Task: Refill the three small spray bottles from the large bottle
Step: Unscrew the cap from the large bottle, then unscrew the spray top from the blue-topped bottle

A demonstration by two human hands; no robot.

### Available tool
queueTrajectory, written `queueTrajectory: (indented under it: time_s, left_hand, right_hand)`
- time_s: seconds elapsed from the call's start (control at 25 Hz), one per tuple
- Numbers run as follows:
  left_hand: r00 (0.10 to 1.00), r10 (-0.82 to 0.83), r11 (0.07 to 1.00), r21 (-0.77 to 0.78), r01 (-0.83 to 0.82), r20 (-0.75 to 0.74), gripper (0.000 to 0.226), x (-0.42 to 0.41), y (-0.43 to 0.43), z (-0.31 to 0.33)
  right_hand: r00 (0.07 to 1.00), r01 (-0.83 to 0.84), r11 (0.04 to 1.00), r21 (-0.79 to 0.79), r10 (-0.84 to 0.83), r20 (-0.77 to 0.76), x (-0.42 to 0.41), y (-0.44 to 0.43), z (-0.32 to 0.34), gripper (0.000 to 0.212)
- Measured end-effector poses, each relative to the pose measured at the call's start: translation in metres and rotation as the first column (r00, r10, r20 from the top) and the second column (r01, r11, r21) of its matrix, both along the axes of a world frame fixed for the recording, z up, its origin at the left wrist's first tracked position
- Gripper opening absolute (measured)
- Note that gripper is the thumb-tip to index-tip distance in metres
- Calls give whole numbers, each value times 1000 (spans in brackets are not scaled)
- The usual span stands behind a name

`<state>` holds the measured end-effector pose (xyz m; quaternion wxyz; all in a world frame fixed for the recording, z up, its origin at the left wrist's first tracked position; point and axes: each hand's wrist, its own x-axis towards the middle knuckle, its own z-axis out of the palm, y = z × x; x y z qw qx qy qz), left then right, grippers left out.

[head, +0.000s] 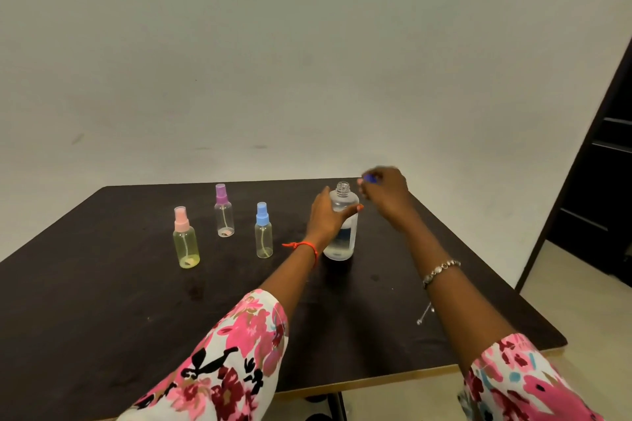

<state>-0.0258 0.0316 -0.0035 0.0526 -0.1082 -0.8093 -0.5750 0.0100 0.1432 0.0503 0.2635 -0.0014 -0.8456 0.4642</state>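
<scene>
Work surface: dark table [102, 284]; all four bottles stand upright on it.
Pink-topped sprayer [185, 243]: nearest of the three small bottles, at the far left; head fitted, yellowish body, almost no liquid visible.
Blue-topped sprayer [263, 236]: just left of the left wrist; head fitted, nearly empty.
Large bottle [342, 232]: clear, labelled, standing to the right of the sprayers; threaded neck bare and open; liquid level hard to read.
Left hand [326, 215]: wrapped round the large bottle's shoulder, one fingertip showing across its front; a steadying hold, with the bottle's base on the table.
Purple-topped sprayer [224, 212]: behind and between the other two; head fitted, nearly empty.
Right hand [386, 196]: raised just right of the open neck and apart from it; fingertips pinched on a small blue item, blurred.
Screw cap [370, 178]: judged to be that blue item; clear of the threads, at neck height or slightly above.
Step in hand: uncapping the large bottle appears complete. No sprayer is opened yet, so the task is at its start.
Procedure: set the cap down on bare table to the right, away from the pouring path. Hold the large bottle low enough to leave its neck free. Unscrew one sprayer head at a time, and bring the narrow mouth close before tilting.
Risk: the sprayer necks are small. Pour slowly, or liquid will run onto the table.
</scene>
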Motion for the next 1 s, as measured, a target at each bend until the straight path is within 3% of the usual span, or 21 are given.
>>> queueTrajectory:
  time_s: [0.16, 0.32, 0.48, 0.6, 0.72, 0.8, 0.88, 1.0]
  left_hand:
    - [1000, 12, 999, -46, -11, 23, 111, 13, -10, -9]
    - [999, 23, 997, -80, -21, 25, 109, 34, -32, -33]
    - [996, 81, 995, -50, -83, -40, 90, 53, -55, -52]
    - [988, 145, 989, 22, -144, -61, 64, 58, -75, -57]
    - [959, 256, 965, 88, -246, -125, 37, 56, -96, -59]
    - [926, 344, 938, 96, -332, -157, 36, 52, -108, -58]
    - [900, 406, 914, 76, -398, -162, 41, 45, -117, -54]
    - [916, 395, 918, 42, -393, -64, 67, 27, -125, -48]
  right_hand:
    - [992, 125, 983, -134, -121, 42, 25, 8, -69, 18]
    - [972, 107, 989, -103, -82, 222, 42, 3, -111, 18]
    - [965, 109, 994, -31, -98, 243, 48, -1, -119, 34]
    - [957, 147, 989, -18, -138, 256, 51, -10, -107, 48]
    - [964, 207, 977, 44, -211, 161, 47, -35, -86, 25]
    - [981, 95, 995, 19, -97, 168, 38, -59, -68, 13]
    - [976, -97, 995, -31, 101, 193, 21, -85, -51, 16]
    - [965, -185, 982, 39, 174, 194, -10, -118, -38, 30]
